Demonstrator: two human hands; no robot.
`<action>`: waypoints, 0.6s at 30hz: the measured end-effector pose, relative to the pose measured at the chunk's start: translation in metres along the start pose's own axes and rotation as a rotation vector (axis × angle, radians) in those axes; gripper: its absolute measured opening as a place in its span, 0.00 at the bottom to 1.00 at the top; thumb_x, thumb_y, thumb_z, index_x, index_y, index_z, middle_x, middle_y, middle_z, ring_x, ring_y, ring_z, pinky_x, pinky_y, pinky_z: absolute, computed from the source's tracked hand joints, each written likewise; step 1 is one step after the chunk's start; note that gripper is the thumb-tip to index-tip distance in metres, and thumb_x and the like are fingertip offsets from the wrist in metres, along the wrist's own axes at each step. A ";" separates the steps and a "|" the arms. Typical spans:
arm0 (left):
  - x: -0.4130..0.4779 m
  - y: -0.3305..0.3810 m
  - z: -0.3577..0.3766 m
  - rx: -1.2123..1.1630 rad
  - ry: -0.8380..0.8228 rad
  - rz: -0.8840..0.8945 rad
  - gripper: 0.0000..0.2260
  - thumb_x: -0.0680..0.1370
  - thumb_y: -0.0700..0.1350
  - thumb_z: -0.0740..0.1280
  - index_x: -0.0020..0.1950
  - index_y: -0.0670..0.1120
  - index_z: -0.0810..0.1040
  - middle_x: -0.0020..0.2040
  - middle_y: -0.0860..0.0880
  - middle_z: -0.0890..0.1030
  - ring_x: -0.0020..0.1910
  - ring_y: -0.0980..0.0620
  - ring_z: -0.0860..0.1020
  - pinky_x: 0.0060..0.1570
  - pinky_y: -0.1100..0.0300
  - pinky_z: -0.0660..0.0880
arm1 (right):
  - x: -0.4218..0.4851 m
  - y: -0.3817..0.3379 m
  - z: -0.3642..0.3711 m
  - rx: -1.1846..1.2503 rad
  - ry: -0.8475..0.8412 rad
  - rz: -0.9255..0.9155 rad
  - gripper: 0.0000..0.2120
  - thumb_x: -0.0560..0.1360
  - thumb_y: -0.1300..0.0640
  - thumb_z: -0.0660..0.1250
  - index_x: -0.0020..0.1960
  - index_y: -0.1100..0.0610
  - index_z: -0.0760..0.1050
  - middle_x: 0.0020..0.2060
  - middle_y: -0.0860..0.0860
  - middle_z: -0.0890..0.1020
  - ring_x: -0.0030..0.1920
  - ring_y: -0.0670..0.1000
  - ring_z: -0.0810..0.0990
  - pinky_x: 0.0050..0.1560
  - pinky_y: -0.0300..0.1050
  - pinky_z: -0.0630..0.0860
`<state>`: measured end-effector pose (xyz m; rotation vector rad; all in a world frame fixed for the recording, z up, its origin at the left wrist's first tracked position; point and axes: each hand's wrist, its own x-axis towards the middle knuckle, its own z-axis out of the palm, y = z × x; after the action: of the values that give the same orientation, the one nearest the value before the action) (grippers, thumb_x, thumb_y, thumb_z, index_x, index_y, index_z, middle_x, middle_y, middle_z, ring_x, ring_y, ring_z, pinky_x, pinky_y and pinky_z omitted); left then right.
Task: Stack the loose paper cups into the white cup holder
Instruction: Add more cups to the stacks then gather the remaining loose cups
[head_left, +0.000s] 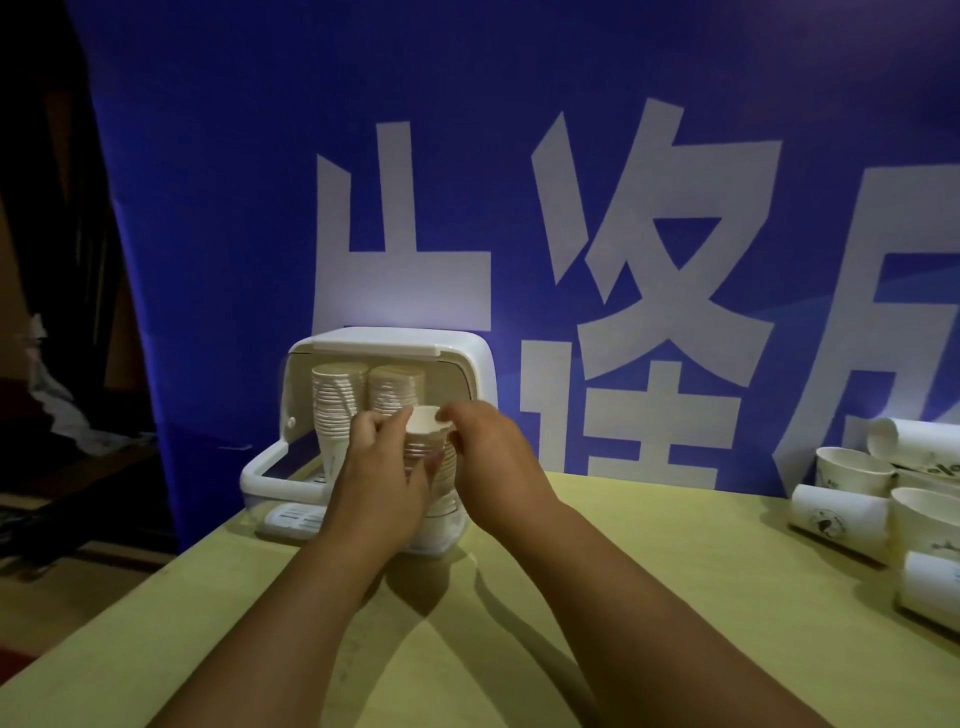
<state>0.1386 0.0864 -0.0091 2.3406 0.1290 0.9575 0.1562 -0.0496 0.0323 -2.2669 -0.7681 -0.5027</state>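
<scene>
the white cup holder stood near the far left edge of the yellow-green desk, its front open toward the person and a white rail running across its lower left side. inside it, at the back, two columns of paper cups stood upside down side by side, the left column and the middle column, both reaching close to the holder's roof. in front of them and a little to the right stood a third, the front stack, shorter than the other two, its pale top showing between the two hands.

the left hand had its fingers curled around the upper left side of the front stack, and the right hand pinched the top of that same stack from the right with thumb and fingertips. both forearms reached forward over the desk from the near edge. whether the stack's foot sat fully on the holder's floor could not be told, as the hands covered it.

well apart at the right edge of the desk lay the loose cups, some upright and some on their sides, printed with small dark marks. a blue banner with large white characters hung behind the desk.
</scene>
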 end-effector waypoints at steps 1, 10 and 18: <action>0.000 0.000 0.001 0.007 0.002 -0.004 0.24 0.81 0.53 0.67 0.76 0.53 0.67 0.70 0.52 0.62 0.67 0.49 0.71 0.61 0.53 0.76 | -0.001 0.003 0.004 -0.081 -0.022 -0.006 0.21 0.77 0.61 0.71 0.68 0.51 0.73 0.63 0.51 0.78 0.58 0.51 0.78 0.59 0.42 0.75; -0.014 0.011 -0.005 0.181 0.082 0.032 0.23 0.80 0.55 0.67 0.74 0.53 0.68 0.71 0.49 0.67 0.68 0.47 0.68 0.62 0.46 0.75 | -0.016 0.008 -0.003 0.036 0.094 0.092 0.20 0.78 0.56 0.70 0.69 0.48 0.75 0.64 0.47 0.79 0.60 0.50 0.79 0.59 0.41 0.73; -0.052 0.072 -0.015 0.117 -0.134 0.016 0.07 0.79 0.52 0.67 0.41 0.53 0.77 0.39 0.53 0.80 0.38 0.53 0.76 0.36 0.59 0.71 | -0.076 0.043 -0.078 -0.084 0.130 0.291 0.03 0.78 0.59 0.70 0.49 0.52 0.77 0.42 0.48 0.79 0.41 0.46 0.77 0.44 0.36 0.76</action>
<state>0.0817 0.0197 0.0082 2.5085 0.1160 0.8170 0.1161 -0.1597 0.0246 -2.3455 -0.3498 -0.5445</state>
